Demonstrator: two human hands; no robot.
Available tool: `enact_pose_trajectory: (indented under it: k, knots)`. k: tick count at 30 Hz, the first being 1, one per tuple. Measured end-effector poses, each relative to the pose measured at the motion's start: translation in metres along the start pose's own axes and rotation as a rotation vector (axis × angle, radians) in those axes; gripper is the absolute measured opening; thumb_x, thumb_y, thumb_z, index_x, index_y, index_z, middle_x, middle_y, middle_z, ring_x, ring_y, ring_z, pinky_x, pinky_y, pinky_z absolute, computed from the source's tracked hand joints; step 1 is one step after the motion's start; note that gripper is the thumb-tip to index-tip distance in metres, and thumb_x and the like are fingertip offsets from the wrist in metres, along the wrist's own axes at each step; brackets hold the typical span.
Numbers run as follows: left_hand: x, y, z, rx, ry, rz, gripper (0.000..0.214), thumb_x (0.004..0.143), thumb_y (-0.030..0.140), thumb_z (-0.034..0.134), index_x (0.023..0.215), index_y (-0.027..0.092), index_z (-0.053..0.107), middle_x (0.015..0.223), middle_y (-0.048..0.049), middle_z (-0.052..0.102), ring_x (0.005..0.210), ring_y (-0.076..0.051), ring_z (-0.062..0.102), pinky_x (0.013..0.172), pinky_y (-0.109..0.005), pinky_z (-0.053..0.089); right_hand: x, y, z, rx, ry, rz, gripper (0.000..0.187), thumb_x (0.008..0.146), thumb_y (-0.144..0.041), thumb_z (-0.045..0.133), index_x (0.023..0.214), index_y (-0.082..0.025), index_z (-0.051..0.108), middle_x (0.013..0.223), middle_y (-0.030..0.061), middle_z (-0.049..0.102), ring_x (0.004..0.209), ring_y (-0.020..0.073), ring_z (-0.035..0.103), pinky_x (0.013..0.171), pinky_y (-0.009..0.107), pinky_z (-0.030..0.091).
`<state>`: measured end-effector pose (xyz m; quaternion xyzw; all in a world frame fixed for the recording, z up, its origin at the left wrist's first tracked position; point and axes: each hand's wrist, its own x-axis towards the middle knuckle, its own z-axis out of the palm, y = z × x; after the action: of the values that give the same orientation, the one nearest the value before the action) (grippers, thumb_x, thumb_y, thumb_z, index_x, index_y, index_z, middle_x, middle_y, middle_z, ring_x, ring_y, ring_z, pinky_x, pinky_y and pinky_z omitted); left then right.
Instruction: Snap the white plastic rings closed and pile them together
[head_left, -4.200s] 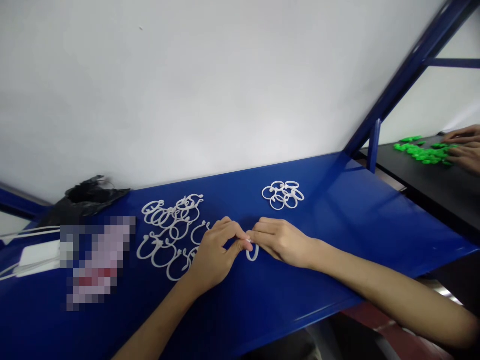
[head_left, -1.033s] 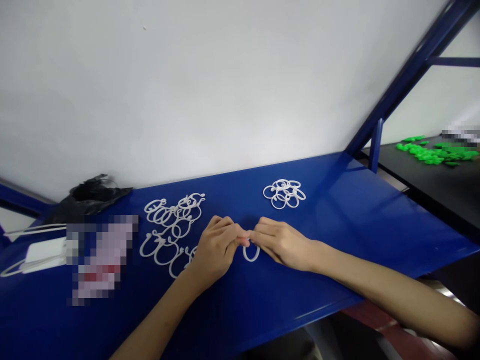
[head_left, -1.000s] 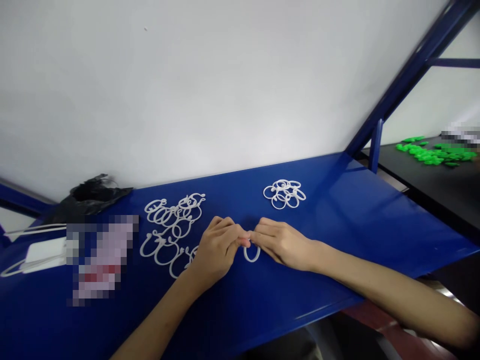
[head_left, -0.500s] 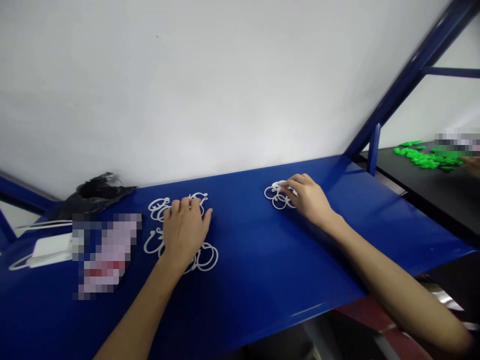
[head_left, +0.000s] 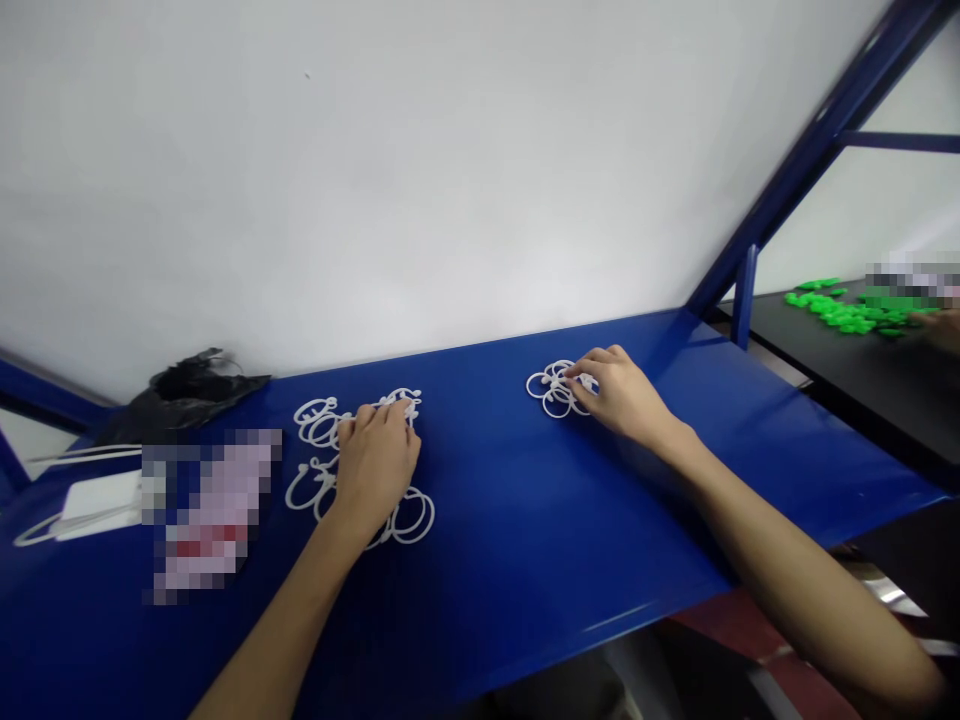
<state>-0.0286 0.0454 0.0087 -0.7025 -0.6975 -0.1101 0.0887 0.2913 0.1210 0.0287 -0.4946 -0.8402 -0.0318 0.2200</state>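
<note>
On the left of the blue tabletop, white curtain rings (head_left: 412, 515), thin and open with small knobbed ends, lie in a loose pile. My left hand (head_left: 376, 455) rests over this pile with its fingers curled and drawn together at a ring (head_left: 406, 396) on the upper right; the palm hides several rings beneath. Farther right is a smaller cluster of the same rings (head_left: 556, 402). My right hand (head_left: 616, 393) reaches into it from the right, thumb and forefinger pinched on a ring at the cluster's edge.
A black plastic bag (head_left: 184, 393) lies at the back left, before a white box with a cord (head_left: 97, 503) and a blurred pinkish packet (head_left: 225, 490). Blue frame bars (head_left: 795, 170) rise at the right. Beyond, green pieces (head_left: 847, 312) lie on a black table near another person's hand (head_left: 941, 325).
My left hand's fingers have drawn together and shifted slightly right, onto the upper-right rings. My right hand stays at the small cluster, where the rings have shifted slightly.
</note>
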Motion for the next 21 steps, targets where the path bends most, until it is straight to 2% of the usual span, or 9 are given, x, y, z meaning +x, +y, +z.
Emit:
enact_pose_trajectory:
  k: [4,7,9,12,16,18,21]
  knots:
    - [-0.001,0.004,0.001,-0.095,-0.007,0.017,0.038,0.09,0.019,0.044,0.124,0.016,0.061,0.106,-0.0097,0.072,0.106,-0.032,0.056,0.089,-0.047,0.039,-0.002,-0.011,0.003,0.038,0.093,-0.034,0.021,0.095,-0.028,0.056,0.099,-0.015,0.073,0.096,0.0104,0.068,0.088,0.0251,0.052,0.079,0.038,0.05]
    - [-0.002,0.009,0.001,-0.206,-0.042,0.032,0.037,0.087,0.017,0.046,0.121,0.018,0.062,0.1,-0.0079,0.071,0.103,-0.03,0.057,0.089,-0.047,0.039,-0.005,-0.025,0.008,0.091,0.104,-0.114,0.021,0.097,-0.027,0.054,0.101,-0.016,0.072,0.099,0.011,0.067,0.091,0.0248,0.053,0.082,0.04,0.05]
    - [-0.004,0.015,0.001,-0.298,-0.072,0.06,0.038,0.086,0.015,0.048,0.12,0.019,0.063,0.096,-0.006,0.071,0.1,-0.028,0.058,0.09,-0.045,0.04,-0.008,-0.037,0.013,0.149,0.056,-0.21,0.021,0.097,-0.027,0.053,0.104,-0.017,0.071,0.1,0.0111,0.066,0.094,0.0246,0.054,0.087,0.042,0.05]
    - [-0.008,0.024,-0.001,-0.441,-0.094,0.137,0.04,0.085,0.014,0.049,0.121,0.021,0.062,0.094,-0.0035,0.069,0.096,-0.024,0.059,0.091,-0.044,0.041,-0.016,-0.055,0.019,0.298,-0.089,-0.35,0.026,0.098,-0.028,0.053,0.119,-0.018,0.065,0.108,0.0109,0.064,0.099,0.0233,0.057,0.089,0.041,0.051]
    - [-0.014,0.036,-0.005,-0.591,-0.149,0.241,0.044,0.083,0.014,0.05,0.126,0.023,0.058,0.088,-0.0002,0.067,0.089,-0.02,0.058,0.088,-0.04,0.044,-0.024,-0.071,0.025,0.412,-0.246,-0.425,0.043,0.096,-0.029,0.057,0.137,-0.018,0.051,0.12,0.0125,0.058,0.106,0.0231,0.059,0.091,0.04,0.053]
    - [-0.016,0.039,-0.006,-0.634,-0.186,0.272,0.044,0.083,0.015,0.051,0.127,0.023,0.057,0.087,0.0009,0.067,0.088,-0.019,0.058,0.089,-0.039,0.045,-0.025,-0.074,0.028,0.437,-0.273,-0.435,0.042,0.096,-0.027,0.057,0.136,-0.016,0.05,0.118,0.0127,0.059,0.105,0.023,0.06,0.091,0.04,0.053]
    - [-0.018,0.041,-0.006,-0.656,-0.216,0.309,0.045,0.085,0.015,0.052,0.128,0.024,0.056,0.088,0.0018,0.067,0.088,-0.018,0.059,0.094,-0.041,0.043,-0.024,-0.072,0.03,0.474,-0.276,-0.427,0.03,0.098,-0.024,0.055,0.126,-0.016,0.056,0.109,0.0109,0.061,0.098,0.0212,0.061,0.088,0.038,0.053]
